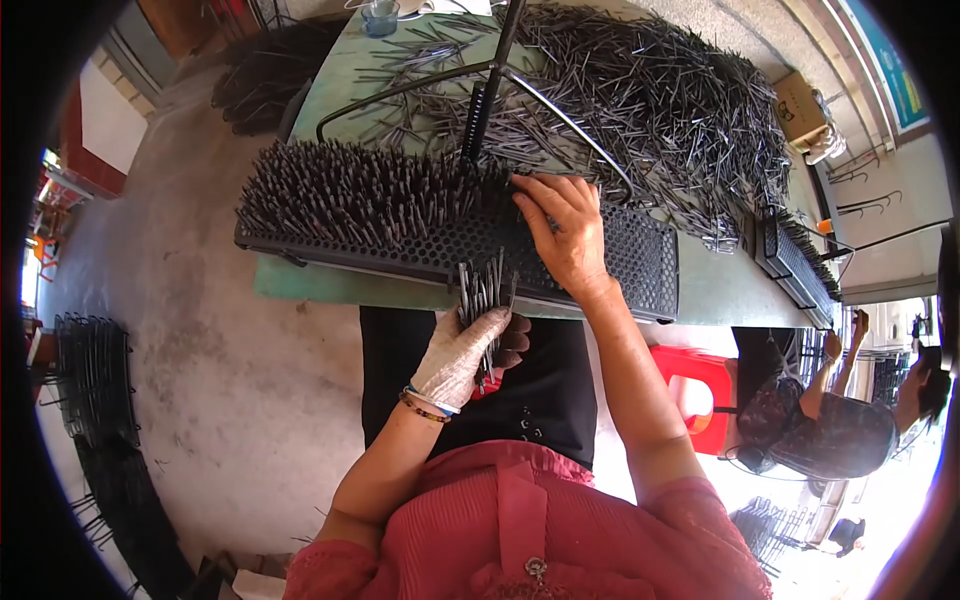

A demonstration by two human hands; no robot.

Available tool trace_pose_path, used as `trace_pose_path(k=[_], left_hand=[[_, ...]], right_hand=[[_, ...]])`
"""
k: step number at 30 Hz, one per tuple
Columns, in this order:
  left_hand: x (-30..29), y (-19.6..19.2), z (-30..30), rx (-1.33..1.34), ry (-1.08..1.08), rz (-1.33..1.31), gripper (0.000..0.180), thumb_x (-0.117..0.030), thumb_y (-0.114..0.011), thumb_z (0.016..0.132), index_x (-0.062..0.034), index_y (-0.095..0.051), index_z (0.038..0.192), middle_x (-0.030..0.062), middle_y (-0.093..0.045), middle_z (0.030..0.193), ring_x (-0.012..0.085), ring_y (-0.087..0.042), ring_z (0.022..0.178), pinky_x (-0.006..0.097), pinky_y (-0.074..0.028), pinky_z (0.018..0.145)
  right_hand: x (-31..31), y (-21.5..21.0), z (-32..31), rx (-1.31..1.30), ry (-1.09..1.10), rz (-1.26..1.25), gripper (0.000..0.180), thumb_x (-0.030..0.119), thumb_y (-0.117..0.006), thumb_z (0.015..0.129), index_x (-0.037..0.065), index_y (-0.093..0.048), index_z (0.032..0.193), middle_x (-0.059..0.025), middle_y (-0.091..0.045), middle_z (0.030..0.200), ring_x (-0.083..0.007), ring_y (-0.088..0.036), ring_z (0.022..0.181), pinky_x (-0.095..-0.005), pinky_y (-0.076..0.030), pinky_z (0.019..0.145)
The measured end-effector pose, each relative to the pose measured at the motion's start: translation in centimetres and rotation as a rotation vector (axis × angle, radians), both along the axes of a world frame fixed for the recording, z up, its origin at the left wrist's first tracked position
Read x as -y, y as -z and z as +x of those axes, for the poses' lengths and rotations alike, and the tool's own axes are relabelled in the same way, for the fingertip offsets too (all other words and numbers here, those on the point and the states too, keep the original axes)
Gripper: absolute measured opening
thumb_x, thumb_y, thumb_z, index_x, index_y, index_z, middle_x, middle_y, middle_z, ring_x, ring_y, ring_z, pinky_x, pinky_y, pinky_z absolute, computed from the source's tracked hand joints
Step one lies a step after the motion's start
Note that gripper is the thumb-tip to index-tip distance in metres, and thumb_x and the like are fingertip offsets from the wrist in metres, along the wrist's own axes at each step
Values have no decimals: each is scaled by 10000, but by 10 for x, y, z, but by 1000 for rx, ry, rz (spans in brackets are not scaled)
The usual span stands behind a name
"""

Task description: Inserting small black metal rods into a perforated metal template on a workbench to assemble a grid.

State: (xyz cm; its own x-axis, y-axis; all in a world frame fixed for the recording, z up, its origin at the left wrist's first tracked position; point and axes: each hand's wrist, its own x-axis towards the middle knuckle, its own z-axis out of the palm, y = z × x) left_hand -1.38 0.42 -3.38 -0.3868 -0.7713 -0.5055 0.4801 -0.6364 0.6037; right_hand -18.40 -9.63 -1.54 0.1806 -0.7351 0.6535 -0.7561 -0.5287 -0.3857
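A long black perforated rack (640,255) lies along the near edge of the table. Thin dark rods (350,195) stand upright, densely packed, in its left and middle holes; the right part shows bare holes. My left hand (465,350), in a white glove with dark fingertips, grips a bundle of the same rods (483,285) just in front of the rack. My right hand (568,225), bare, is over the rack at the edge of the standing rods. Its thumb and fingertips are drawn together among them; whatever they hold is hidden.
A large heap of loose rods (660,90) covers the green table's far side. A black metal stand (497,68) rises behind the rack. A blue glass (380,18) is at the back. At right are another filled rack (795,265), a red stool (700,385) and a co-worker (830,430).
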Motion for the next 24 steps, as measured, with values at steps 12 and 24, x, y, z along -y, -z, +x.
trace_pose_path(k=[12,24], left_hand=[[0,3,0,33,-13,-43,185,-126,-641,903,-14,-577,1034,110,-680,904,170,-669,740,286,-567,605],[0,9,2,-11,-10,-77,172,-118,-623,909,5,-588,1024,105,-679,906,172,-671,764,295,-572,630]], right_hand=[[3,0,5,-48,14,-43,182,98,-710,782,71,-703,962,-50,-641,985,-244,-568,897,-360,-405,789],[-9,-14,3,-292,124,8,120,125,-722,710,72,-679,809,-54,-583,969,-269,-526,914,-392,-402,778]])
